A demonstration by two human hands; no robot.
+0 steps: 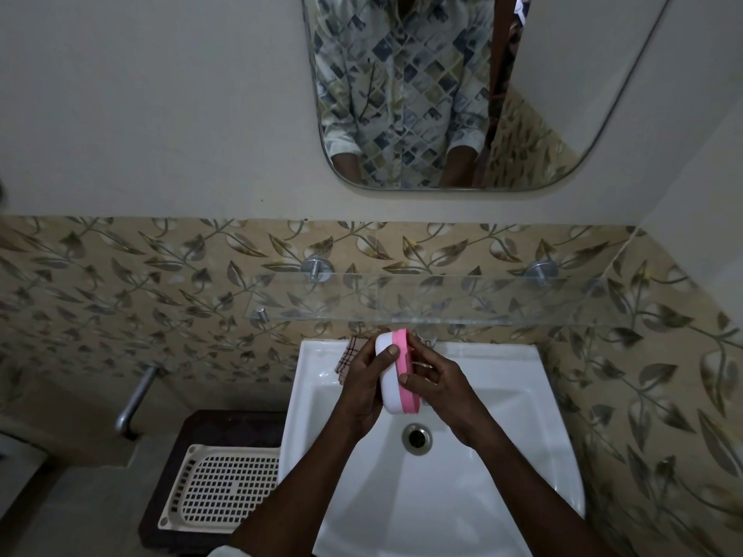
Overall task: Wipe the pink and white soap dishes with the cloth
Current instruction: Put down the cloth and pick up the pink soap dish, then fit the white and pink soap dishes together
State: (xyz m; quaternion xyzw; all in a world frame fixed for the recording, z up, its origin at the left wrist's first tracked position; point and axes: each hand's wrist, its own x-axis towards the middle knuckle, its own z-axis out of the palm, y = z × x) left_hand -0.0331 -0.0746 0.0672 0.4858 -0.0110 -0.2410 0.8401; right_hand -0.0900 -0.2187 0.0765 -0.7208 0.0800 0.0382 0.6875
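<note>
Both hands hold a pink and white soap dish (396, 375) on edge above the white sink (482, 456). Its white half faces left and its pink half faces right. My left hand (364, 385) grips the white side with the thumb across the top. From the right, my right hand (440, 389) holds the pink side, fingers behind the dish. A checked cloth (349, 357) lies on the sink's back left rim, partly hidden behind my left hand.
A glass shelf (442, 299) on metal pegs juts out just above the hands. The drain (417, 438) is below them. A cream perforated tray (225, 490) rests on a dark stand at the left. A metal pipe (134, 400) and a mirror (442, 94) are on the wall.
</note>
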